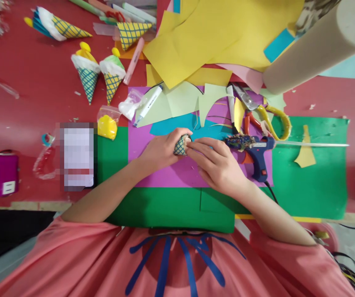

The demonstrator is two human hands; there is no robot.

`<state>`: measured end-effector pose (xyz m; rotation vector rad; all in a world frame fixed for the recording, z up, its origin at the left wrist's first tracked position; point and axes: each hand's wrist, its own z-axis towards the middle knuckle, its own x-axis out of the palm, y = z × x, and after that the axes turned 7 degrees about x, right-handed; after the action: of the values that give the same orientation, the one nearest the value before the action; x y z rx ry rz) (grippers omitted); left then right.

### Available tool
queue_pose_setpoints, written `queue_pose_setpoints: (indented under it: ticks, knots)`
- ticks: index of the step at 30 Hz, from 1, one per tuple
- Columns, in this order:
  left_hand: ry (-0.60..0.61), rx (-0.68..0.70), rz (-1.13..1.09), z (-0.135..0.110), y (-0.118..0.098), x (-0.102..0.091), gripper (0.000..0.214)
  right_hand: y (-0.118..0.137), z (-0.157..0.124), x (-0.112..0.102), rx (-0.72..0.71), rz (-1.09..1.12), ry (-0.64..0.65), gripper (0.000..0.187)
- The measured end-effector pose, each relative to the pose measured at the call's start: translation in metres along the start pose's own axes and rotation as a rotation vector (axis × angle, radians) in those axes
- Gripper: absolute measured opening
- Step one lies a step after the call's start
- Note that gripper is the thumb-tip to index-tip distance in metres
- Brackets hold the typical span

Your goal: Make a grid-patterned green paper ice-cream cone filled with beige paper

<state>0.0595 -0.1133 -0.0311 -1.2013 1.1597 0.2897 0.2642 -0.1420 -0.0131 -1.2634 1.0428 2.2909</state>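
In the middle of the head view, a small paper cone with a dark lattice pattern is held with its opening turned toward my right side. My left hand wraps round it, fingers and thumb closed. Something pale shows at the cone's opening. Against that opening press the fingertips of my right hand, held close together; whether they pinch a separate piece is hidden. Just right of this hand lies a blue glue gun with a clear glue stick sticking out of its back.
Finished-looking paper ice-cream cones lie at upper left. Nearby are a bag of yellow clay, a white marker and a phone-like blurred rectangle. Yellow-handled scissors, paper sheets and a large pale roll occupy the right and back.
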Motion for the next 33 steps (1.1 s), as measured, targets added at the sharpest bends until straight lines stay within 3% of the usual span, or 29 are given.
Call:
queue_pose_setpoints:
  ticks: [5, 13, 22, 27, 30, 33]
  knots:
    - [0.072, 0.051, 0.017, 0.001, -0.002, 0.002, 0.049, 0.003, 0.001, 0.002, -0.047, -0.069, -0.066, 0.023]
    - [0.033, 0.025, -0.023, 0.003, -0.003, 0.004, 0.045, -0.004, -0.003, -0.002, 0.075, 0.277, 0.009, 0.040]
    - [0.052, 0.076, 0.013, 0.002, 0.001, 0.002, 0.043, 0.001, -0.003, 0.004, 0.054, 0.062, 0.024, 0.034]
    - [-0.017, 0.052, 0.023, 0.003, 0.003, 0.003, 0.043, -0.004, -0.004, -0.003, 0.123, 0.211, 0.089, 0.047]
    - [-0.046, 0.046, 0.030, 0.004, 0.004, 0.004, 0.044, -0.007, -0.003, -0.008, 0.158, 0.323, 0.041, 0.045]
    - [-0.051, 0.045, 0.053, 0.004, 0.004, 0.006, 0.045, -0.008, -0.002, -0.008, 0.178, 0.332, -0.088, 0.032]
